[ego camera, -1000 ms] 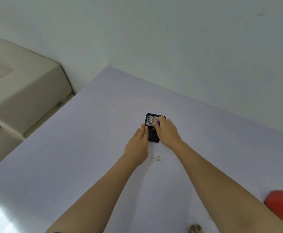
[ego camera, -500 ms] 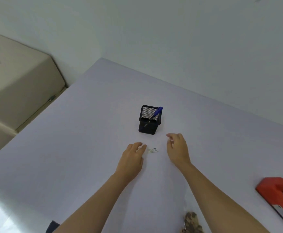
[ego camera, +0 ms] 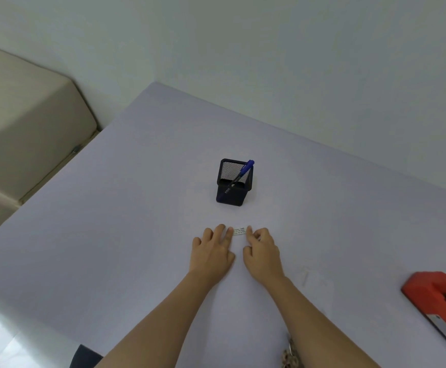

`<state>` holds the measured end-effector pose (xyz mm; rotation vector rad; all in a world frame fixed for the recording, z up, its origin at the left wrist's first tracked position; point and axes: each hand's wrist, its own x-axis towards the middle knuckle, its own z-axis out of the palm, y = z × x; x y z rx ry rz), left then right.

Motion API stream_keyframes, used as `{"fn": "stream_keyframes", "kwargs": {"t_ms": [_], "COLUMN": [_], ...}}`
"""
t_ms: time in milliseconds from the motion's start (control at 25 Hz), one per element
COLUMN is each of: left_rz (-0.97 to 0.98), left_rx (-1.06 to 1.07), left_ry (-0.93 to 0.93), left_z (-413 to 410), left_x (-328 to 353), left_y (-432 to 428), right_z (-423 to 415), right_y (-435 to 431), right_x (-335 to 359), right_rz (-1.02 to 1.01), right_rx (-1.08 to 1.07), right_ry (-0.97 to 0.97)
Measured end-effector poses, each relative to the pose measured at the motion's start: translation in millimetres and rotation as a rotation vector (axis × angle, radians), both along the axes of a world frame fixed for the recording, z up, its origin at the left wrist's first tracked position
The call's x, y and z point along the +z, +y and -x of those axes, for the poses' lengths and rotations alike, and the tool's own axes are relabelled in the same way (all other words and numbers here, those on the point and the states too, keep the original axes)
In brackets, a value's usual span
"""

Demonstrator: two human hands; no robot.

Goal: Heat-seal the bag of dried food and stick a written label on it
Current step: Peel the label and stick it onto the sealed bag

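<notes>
A small white written label [ego camera: 239, 231] lies flat on the lavender table [ego camera: 126, 208]. My left hand [ego camera: 212, 251] rests palm down on the table, and its straight fingertips touch the label's left end. My right hand [ego camera: 263, 249] is at the label's right end, with the index fingertip against it and the other fingers loosely bent. A blue pen [ego camera: 245, 169] stands in a black mesh pen holder [ego camera: 231, 191] beyond the label. The red heat sealer [ego camera: 434, 296] sits at the right edge. A bit of the dried food bag [ego camera: 291, 358] shows at the bottom edge.
A beige cabinet [ego camera: 28, 123] stands to the left of the table, below the pale wall. A dark object [ego camera: 85, 357] shows at the table's near edge.
Both hands left the pen holder, with the pen now standing in it, and drew back toward me. They have closed in on the two ends of the label.
</notes>
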<state>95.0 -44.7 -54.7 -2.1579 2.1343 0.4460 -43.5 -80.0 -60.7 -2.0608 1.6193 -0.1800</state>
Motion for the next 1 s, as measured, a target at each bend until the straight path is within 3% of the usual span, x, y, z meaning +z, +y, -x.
{"fn": "stream_keyframes", "kwargs": {"t_ms": [160,320,480,760,880,1000], "left_rz": [0.043,0.075,0.109,0.132,0.012,-0.081], "left_rx": [0.007,-0.023,-0.052,-0.019,0.075,0.349], "left_ry": [-0.006,0.015,0.028,0.02,0.191,0.695], "left_z": [0.3,-3.1,-5.9,-7.8,-10.5,-16.0], "left_x": [-5.4,-5.0,-6.9,-10.5,-8.5,9.0], "left_y": [-1.0,-0.7,0.9,0.9,-5.2,-9.5], "right_z": [-8.7,-16.2,-17.7,-20.0,-18.5,-15.7], "right_y": [2.6,-4.6,-18.4,-41.1,-38.9,-22.6], "right_x": [3.8,12.7,24.9,12.6,11.8,25.5], "right_rz": [-0.015,-0.222,-0.398,-0.421,-0.381,-0.347], "right_rx": [0.01,-0.264,-0.434,-0.481,-0.473,-0.524], "right_ry": [-0.058,-0.365,-0.528,-0.446,-0.41,-0.469]}}
